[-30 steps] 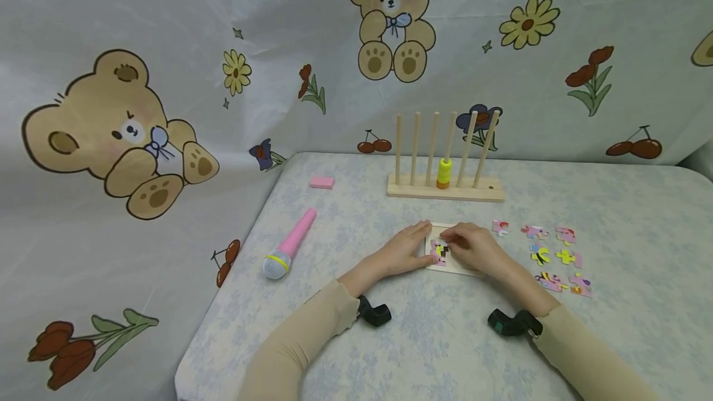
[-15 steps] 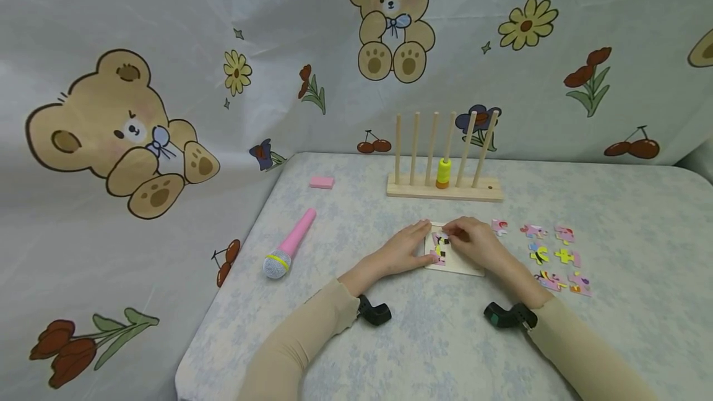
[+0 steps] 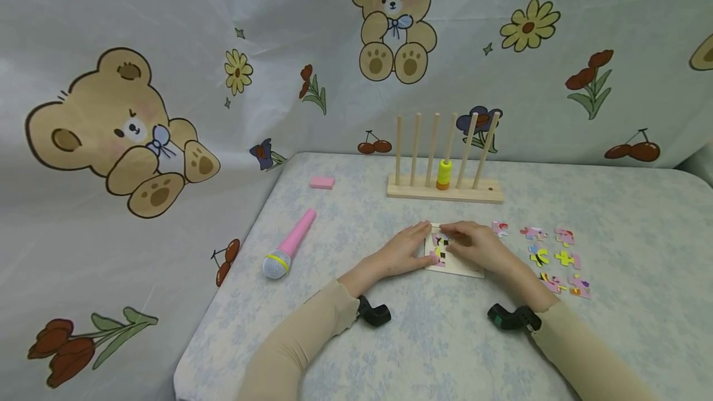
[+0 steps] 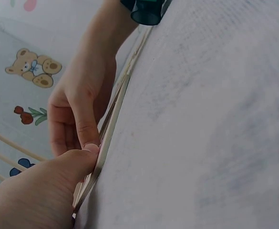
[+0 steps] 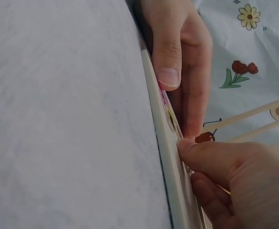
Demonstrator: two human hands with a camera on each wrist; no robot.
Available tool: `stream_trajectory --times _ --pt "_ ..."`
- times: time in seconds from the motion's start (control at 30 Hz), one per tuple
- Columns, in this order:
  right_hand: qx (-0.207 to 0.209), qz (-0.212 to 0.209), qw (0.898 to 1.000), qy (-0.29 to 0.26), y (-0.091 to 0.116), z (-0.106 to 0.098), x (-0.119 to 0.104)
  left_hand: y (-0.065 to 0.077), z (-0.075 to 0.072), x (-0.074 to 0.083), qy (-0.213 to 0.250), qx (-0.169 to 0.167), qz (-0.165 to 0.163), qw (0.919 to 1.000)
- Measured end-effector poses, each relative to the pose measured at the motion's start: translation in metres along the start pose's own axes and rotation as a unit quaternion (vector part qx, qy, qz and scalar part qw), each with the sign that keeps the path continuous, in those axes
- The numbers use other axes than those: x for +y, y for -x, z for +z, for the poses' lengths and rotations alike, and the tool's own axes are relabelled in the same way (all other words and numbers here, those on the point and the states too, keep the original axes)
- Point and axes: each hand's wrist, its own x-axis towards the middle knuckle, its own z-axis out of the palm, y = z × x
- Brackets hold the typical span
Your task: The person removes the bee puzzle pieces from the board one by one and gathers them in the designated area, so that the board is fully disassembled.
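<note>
The wooden puzzle board (image 3: 465, 267) lies flat on the table, with colourful puzzle pieces (image 3: 440, 257) set along its left side. My left hand (image 3: 399, 252) rests at the left edge of the board, fingers nearly straight and thumb over the lower piece. My right hand (image 3: 480, 245) is over the board's upper part, its thumb pressing down beside the upper piece and its index finger reaching the far edge. In the left wrist view, the right hand (image 4: 84, 90) has its thumb down at the board. The right wrist view shows the left hand's thumb (image 5: 168, 62) lying along the board.
Several loose puzzle pieces (image 3: 564, 257) lie right of the board. Behind it stands a wooden peg rack (image 3: 406, 190) with yellow and orange rings (image 3: 444, 173) on one peg. A pink toy microphone (image 3: 292, 241) and a pink block (image 3: 322, 183) lie to the left.
The upper puzzle piece, earlier pinched by the right hand, moved up the board and now lies above the lower one. The right hand's fingers have spread from it. The left hand stays put.
</note>
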Motion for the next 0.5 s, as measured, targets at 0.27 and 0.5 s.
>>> stream_trajectory --times 0.27,0.5 --pt "0.003 -0.042 0.999 0.003 -0.0037 0.002 0.0011 0.0008 0.0001 0.0006 -0.002 0.0 -0.004 1.0" --pt "0.01 -0.087 0.996 0.035 -0.0074 0.0041 0.0022 0.0007 0.0007 0.0008 -0.002 0.0 -0.001 1.0"
